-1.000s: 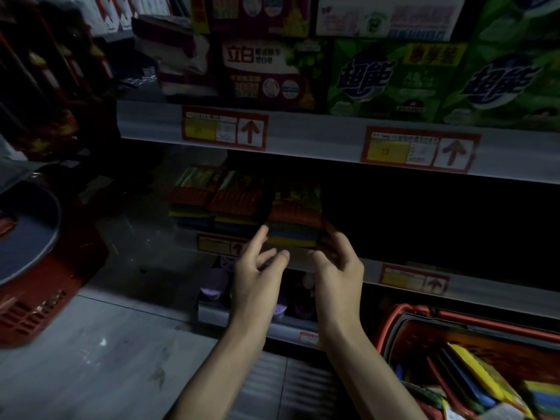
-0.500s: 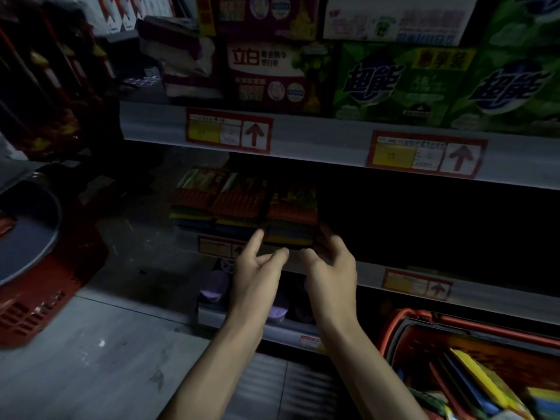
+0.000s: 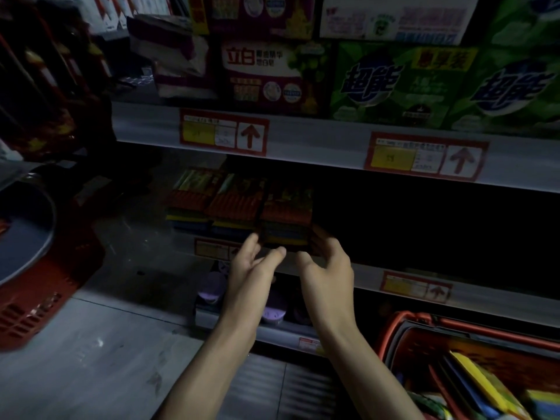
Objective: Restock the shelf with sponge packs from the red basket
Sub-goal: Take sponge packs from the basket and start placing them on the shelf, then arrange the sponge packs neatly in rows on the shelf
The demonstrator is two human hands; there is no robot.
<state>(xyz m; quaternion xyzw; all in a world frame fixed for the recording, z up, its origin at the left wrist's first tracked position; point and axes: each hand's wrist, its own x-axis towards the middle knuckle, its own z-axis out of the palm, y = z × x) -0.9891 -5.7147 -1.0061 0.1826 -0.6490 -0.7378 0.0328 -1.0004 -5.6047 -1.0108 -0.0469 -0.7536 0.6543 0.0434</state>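
Observation:
A sponge pack (image 3: 286, 213) with red, yellow and blue layers stands at the front of the dim middle shelf (image 3: 500, 295). My left hand (image 3: 251, 274) presses its lower left corner and my right hand (image 3: 327, 268) its right side, so the pack is held between them. It stands right of two like sponge packs (image 3: 212, 201), touching the nearer one. The red basket (image 3: 424, 325) sits at the lower right with several more packs (image 3: 485, 386) inside.
Detergent boxes (image 3: 394, 83) fill the upper shelf. Purple-capped bottles (image 3: 212, 286) stand on the bottom shelf under my hands. At the left, a second red basket (image 3: 45, 298) carries a grey round pan (image 3: 21, 231). Grey floor lies below.
Both hands have pushed the sponge pack further into the shelf, up against the neighbouring pack. The view has shifted slightly.

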